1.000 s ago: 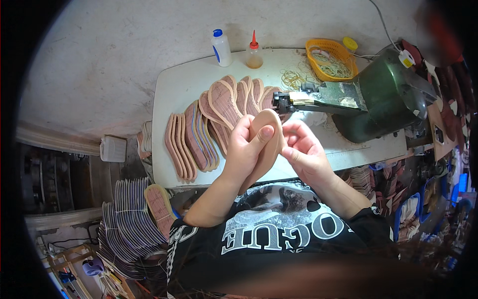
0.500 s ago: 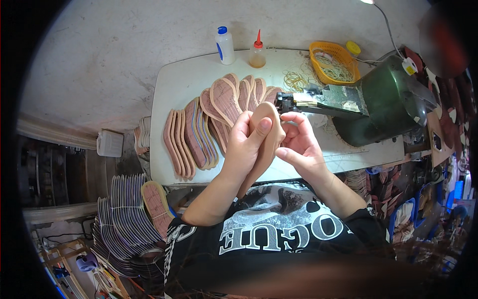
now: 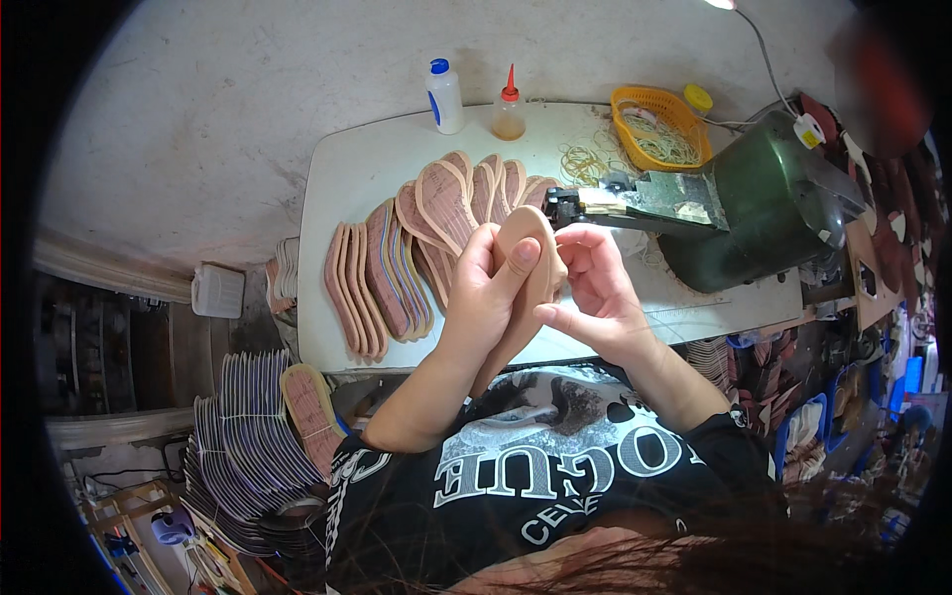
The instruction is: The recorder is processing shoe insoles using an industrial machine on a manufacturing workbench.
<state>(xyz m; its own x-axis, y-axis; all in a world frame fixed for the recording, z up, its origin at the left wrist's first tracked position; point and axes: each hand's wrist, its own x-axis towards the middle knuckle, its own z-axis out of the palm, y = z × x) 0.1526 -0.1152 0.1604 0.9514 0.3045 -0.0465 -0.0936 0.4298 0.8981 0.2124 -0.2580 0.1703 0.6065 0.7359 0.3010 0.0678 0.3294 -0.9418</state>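
My left hand [image 3: 483, 302] grips a beige shoe insole [image 3: 521, 322], with the thumb across its upper face and the fingers hidden behind. The insole stands tilted, rounded end up, in front of my chest. At its right edge is my right hand [image 3: 607, 302], fingers loosely curved and apart, with the thumb stretched toward the edge. Whether those fingertips press on the insole is hard to make out. Just beyond the insole's top lies the black head of a green machine arm [image 3: 565, 205]. Several brown insoles with pale rims [image 3: 441, 203] overlap on the white table [image 3: 397, 149].
The machine's green body [image 3: 754, 208] fills the table's right side. A yellow basket [image 3: 659, 154] of rubber bands, a red-tipped bottle [image 3: 509, 119] and a blue-capped white bottle [image 3: 446, 104] stand at the back. Bundled insole stacks [image 3: 253, 426] rise at the lower left.
My right thumb has moved left, closer to the insole's edge. My left hand keeps the same grip on the insole. The whole view has shifted slightly.
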